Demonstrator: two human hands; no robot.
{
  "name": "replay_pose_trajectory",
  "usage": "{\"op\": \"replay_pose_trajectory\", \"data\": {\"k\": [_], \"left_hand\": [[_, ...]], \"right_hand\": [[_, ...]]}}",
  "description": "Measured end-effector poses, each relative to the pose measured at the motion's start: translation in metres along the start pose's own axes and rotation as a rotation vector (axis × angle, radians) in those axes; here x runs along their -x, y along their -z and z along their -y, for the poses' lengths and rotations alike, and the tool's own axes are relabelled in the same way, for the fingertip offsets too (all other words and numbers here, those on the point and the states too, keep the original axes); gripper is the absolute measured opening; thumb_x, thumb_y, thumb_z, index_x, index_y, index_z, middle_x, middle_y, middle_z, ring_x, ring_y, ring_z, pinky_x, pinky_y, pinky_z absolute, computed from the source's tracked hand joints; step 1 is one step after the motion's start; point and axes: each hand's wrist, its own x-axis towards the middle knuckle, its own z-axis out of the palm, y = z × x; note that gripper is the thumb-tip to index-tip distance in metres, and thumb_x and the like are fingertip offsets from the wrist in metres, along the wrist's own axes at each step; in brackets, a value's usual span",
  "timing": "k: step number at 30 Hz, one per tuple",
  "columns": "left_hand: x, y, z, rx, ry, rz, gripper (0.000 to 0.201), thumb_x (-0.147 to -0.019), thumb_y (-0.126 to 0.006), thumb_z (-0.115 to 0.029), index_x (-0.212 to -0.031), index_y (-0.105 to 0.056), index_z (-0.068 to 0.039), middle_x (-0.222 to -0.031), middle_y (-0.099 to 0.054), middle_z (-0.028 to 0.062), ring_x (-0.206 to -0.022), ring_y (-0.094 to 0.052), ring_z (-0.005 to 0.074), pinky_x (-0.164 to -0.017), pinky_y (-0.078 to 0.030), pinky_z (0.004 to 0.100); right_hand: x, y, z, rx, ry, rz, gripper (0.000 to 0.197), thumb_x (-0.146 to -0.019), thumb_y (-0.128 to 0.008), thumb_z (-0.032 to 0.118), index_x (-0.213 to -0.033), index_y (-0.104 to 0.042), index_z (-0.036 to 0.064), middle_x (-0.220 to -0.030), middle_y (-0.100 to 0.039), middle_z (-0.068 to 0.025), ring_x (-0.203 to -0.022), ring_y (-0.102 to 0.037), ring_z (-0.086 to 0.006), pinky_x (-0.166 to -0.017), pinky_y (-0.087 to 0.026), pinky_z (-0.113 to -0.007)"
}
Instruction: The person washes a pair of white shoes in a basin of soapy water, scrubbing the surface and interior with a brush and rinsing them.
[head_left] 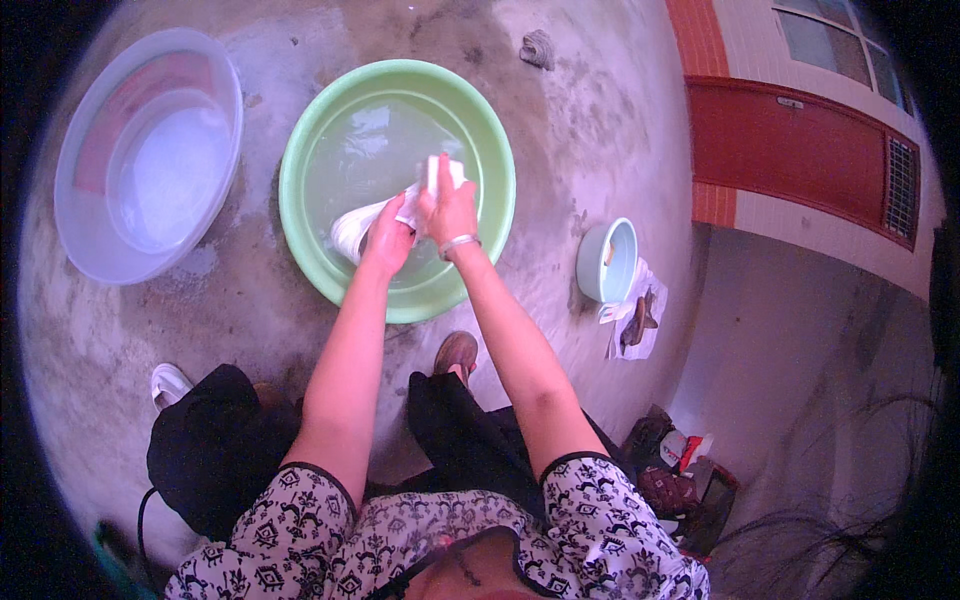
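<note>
Over the green basin (302,250) of cloudy water, my left hand (390,240) grips a white shoe (350,232), its rounded toe pointing left. My right hand (450,212) is closed round a small white block (433,175), held against the opening end of the shoe. Whether the block is a brush, a sponge or soap is not clear. Part of the shoe is hidden behind both hands. Another white shoe (170,385) rests on the floor at the lower left, beside my dark-clothed leg.
A translucent plastic tub (80,200) stands left of the basin. On the right, a small pale blue bucket (592,262) sits beside a brown shoe-like thing (638,322) on white paper. A grey rag (537,50) lies beyond. Several shoes (668,485) are heaped at the lower right.
</note>
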Motion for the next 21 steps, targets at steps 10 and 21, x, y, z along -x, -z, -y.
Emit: {"op": "replay_pose_trajectory", "data": {"k": [10,21], "left_hand": [[0.005,-0.009,-0.014,0.055,-0.046,0.192,0.044,-0.086,-0.035,-0.026,-0.115,-0.037,0.006,-0.117,-0.044,0.0158,-0.109,-0.042,0.0232,-0.097,-0.027,0.0338],[0.005,-0.011,-0.018,0.061,-0.014,0.156,0.044,-0.086,-0.037,-0.027,-0.116,-0.037,0.004,-0.117,-0.045,0.0136,-0.109,-0.042,0.022,-0.096,-0.027,0.0329]], "right_hand": [[0.002,0.032,-0.014,-1.364,-0.24,0.058,0.048,-0.083,-0.037,0.014,-0.128,-0.024,0.0064,-0.118,-0.042,-0.0085,-0.1,-0.047,-0.0169,-0.084,-0.039,-0.028],[0.009,0.03,-0.013,-1.547,-0.462,0.228,0.04,-0.082,-0.042,0.025,-0.116,-0.039,0.005,-0.104,-0.052,-0.0096,-0.087,-0.054,-0.0208,-0.072,-0.047,-0.033]]}}
